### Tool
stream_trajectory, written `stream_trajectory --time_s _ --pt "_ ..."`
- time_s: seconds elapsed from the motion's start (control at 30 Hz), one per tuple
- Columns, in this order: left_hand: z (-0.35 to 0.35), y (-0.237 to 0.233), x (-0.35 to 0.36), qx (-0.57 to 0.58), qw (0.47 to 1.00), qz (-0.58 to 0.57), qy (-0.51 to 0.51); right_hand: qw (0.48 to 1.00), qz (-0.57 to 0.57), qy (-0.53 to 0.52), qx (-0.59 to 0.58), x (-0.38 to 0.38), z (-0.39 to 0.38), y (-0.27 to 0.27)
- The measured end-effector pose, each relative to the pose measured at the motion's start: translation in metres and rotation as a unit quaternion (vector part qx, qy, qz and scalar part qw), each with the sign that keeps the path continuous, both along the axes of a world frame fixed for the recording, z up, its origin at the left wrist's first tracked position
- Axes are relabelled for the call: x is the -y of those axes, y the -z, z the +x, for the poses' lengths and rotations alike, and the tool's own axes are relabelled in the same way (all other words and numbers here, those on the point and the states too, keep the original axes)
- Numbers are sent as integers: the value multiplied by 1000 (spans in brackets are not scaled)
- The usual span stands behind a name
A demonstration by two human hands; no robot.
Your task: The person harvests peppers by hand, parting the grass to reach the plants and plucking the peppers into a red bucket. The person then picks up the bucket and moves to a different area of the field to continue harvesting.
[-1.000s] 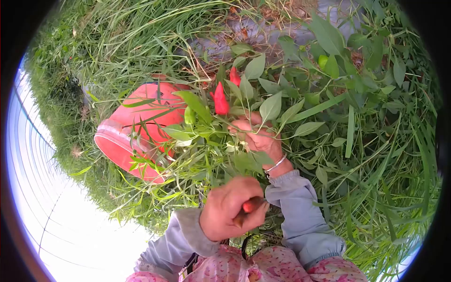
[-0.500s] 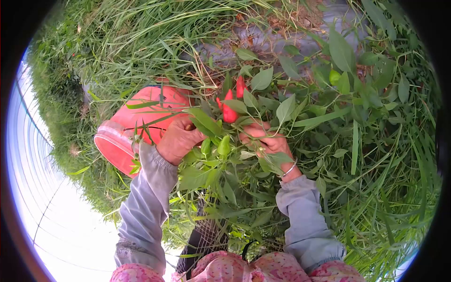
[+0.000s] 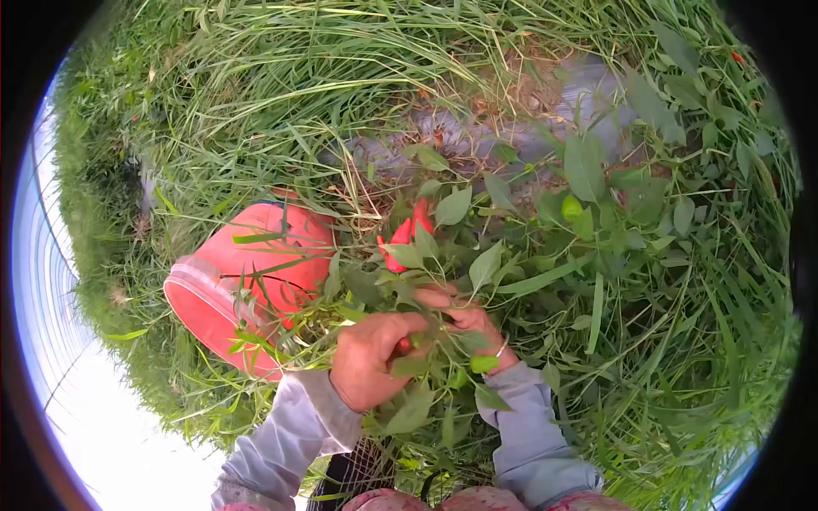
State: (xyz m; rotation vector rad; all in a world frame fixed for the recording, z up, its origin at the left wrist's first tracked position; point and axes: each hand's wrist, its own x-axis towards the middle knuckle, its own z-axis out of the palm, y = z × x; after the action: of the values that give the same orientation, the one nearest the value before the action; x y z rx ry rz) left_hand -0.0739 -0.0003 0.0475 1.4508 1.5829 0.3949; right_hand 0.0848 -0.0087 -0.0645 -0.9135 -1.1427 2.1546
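The left hand (image 3: 371,362) is curled closed around a dark red pepper (image 3: 403,347), with only part of the fruit showing between thumb and fingers. It sits just left of the leafy middle of the plant (image 3: 411,410), low in the view. Whether the pepper is on its stem cannot be told, as fingers and leaves cover that end.

The right hand (image 3: 467,318) is in among the leaves beside it, fingers bent near the stems — its grip is too hidden to tell. A pale bracelet (image 3: 503,348) circles that wrist, and both arms wear grey sleeves (image 3: 530,422).

Just beyond the hands hang two red peppers (image 3: 397,245), one overlapping the other in view. A green pepper (image 3: 483,364) shows by the right wrist, and another green fruit (image 3: 571,207) farther up to the right.

To the left of the hands is a red bucket (image 3: 256,264) — its mouth faces the lower left of the view, and blades of grass (image 3: 324,81) cross its side. Behind the plant, a grey sheet (image 3: 592,98) shows on the ground.
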Motion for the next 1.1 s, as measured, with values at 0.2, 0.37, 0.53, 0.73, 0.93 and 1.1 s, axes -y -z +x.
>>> stream_trajectory --time_s 0.2,0.37,0.53,0.73,0.93,1.1 --pt "18 3 -4 52 998 17 13 994 103 -25 6 7 1 17" --pt "3 -36 4 64 996 -56 -10 961 199 -102 162 14 -1 10" --pt "-71 -79 39 -67 939 -87 -327 917 211 -223 255 15 3 4" --pt "-239 -63 104 -346 888 -185 -240 942 181 -138 245 8 -6 -5" --pt "-211 -54 91 -395 911 -22 -120 932 201 -155 260 15 1 -3" --pt "-153 -57 20 -524 817 98 221 926 219 -128 280 22 -1 0"
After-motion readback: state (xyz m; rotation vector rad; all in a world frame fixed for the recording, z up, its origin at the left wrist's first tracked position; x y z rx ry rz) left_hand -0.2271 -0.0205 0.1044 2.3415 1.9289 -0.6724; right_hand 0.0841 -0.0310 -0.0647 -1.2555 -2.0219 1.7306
